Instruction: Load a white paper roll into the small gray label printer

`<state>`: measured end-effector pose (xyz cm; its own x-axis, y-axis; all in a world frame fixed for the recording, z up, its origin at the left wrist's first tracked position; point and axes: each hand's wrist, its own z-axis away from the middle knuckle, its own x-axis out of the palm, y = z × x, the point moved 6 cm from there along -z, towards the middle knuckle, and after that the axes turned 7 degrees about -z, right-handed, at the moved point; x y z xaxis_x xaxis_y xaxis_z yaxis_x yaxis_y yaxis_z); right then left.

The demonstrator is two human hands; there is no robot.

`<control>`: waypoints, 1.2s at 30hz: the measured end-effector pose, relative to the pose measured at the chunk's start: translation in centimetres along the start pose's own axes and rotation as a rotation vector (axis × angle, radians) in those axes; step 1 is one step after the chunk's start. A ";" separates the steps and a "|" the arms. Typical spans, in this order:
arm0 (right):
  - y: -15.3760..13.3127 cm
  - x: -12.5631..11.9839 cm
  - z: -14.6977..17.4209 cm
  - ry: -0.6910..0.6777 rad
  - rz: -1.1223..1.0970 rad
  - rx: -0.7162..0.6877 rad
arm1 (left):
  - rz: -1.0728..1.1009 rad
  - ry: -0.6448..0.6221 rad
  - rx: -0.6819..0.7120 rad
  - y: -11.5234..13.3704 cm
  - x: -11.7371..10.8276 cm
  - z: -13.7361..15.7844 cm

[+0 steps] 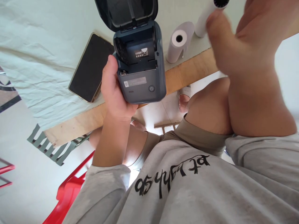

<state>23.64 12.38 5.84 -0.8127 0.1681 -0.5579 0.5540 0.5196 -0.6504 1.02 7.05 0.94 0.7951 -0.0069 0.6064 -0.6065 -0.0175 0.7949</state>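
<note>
1. Nearest is a grey shirt [173, 180] with black lettering. Past it, a wooden edge strip [191, 70] runs along the near side of the tabletop [53, 18].
2. Left hand [114, 90] comes up from the near side, forearm pointing roughly straight away from the body. Its grip is closed around the left side of a dark blue printer [142, 87], thumb lying along that side and pointing far. The other fingers are hidden underneath, so can't tell how they sit.
3. The printer is held up over the tabletop's near edge, a bit left of the middle. Long axis goes near to far, far end leaning slightly left. Power button [151, 88] is on the near panel, the uncovered paper bay [140, 51] faces up, and the lid [127, 12] is flipped back on the far side.
4. Phone [91, 70] is lying flat to the left, screen up and dark, slanting near-left to far-right.
5. Paper roll [175, 48] stands on end just right of the printer, loose paper flap on its right.
6. Right hand [252, 46] is kinda blurry, reaching far. Grip's spread, thumb well off the fingers, which run out of view.
7. Second roll [202, 23] with a black core is by that thumb; can't tell if they touch.
</note>
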 end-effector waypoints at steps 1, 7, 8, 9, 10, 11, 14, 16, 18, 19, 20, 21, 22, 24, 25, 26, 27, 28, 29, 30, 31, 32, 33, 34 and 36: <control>-1.2 0.6 0.4 -0.062 0.023 -0.110 | 0.004 -0.010 -0.001 0.0 0.1 0.0; -3.6 4.5 0.9 -0.365 0.139 -0.124 | -0.009 -0.055 -0.049 0.0 0.6 0.0; -3.2 4.9 0.7 -0.409 0.160 -0.045 | -0.008 -0.066 -0.063 -0.1 0.7 0.0; -2.8 5.3 0.6 -0.439 0.179 0.024 | -0.006 -0.069 -0.072 -0.1 0.7 0.0; -2.4 5.5 0.5 -0.457 0.201 0.080 | -0.008 -0.064 -0.070 -0.1 0.6 0.0; -2.2 5.6 0.4 -0.462 0.217 0.113 | -0.014 -0.058 -0.064 -0.1 0.5 0.0; -1.8 5.6 0.2 -0.432 0.230 0.127 | -0.032 -0.028 -0.016 0.1 0.3 0.0; -1.7 5.6 0.2 -0.410 0.237 0.126 | -0.027 -0.021 0.004 0.1 0.2 0.0; -1.7 5.4 0.2 -0.387 0.247 0.124 | -0.010 -0.017 0.024 0.2 0.2 0.1; -1.8 5.4 0.2 -0.380 0.248 0.117 | -0.004 -0.015 0.031 0.2 0.3 0.1; -1.9 5.3 0.3 -0.380 0.245 0.108 | -0.002 -0.008 0.033 0.2 0.2 0.1; -2.0 5.4 0.3 -0.391 0.238 0.097 | -0.001 -0.001 0.033 0.2 0.2 0.1; -2.1 5.4 0.4 -0.413 0.229 0.085 | -0.004 0.007 0.027 0.2 0.1 0.1; -2.1 5.7 0.6 -0.462 0.214 0.072 | -0.011 0.012 0.022 0.2 0.1 0.1; -2.0 5.8 0.6 -0.472 0.211 0.070 | -0.013 0.004 0.020 0.1 0.1 0.1; -1.9 5.8 0.7 -0.469 0.210 0.073 | -0.013 -0.005 0.021 0.1 0.2 0.1; -1.8 5.8 0.7 -0.459 0.206 0.076 | -0.014 -0.016 0.023 0.1 0.2 0.1; -1.7 5.7 0.6 -0.448 0.201 0.084 | -0.013 -0.024 0.026 0.1 0.3 0.1; -1.5 5.7 0.6 -0.442 0.190 0.094 | -0.011 -0.027 0.035 0.1 0.3 0.1; -1.4 5.6 0.6 -0.440 0.177 0.105 | -0.008 -0.022 0.041 0.1 0.4 0.1; -1.3 5.6 0.6 -0.441 0.161 0.113 | -0.005 -0.011 0.047 0.2 0.3 0.2; -1.3 5.5 0.5 -0.437 0.140 0.112 | -0.001 -0.003 0.047 0.2 0.3 0.2; -1.4 5.4 0.5 -0.426 0.113 0.102 | 0.001 0.003 0.039 0.2 0.3 0.3; -1.5 5.2 0.4 -0.405 0.086 0.088 | 0.002 0.008 0.028 0.2 0.3 0.3; -1.6 4.6 0.2 -0.330 0.024 0.062 | -0.001 0.007 0.015 0.1 0.2 0.3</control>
<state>19.02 12.14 4.17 -0.7025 -0.1053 -0.7038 0.5909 0.4648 -0.6594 1.11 6.70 1.14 0.7958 0.0000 0.6056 -0.6053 -0.0320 0.7954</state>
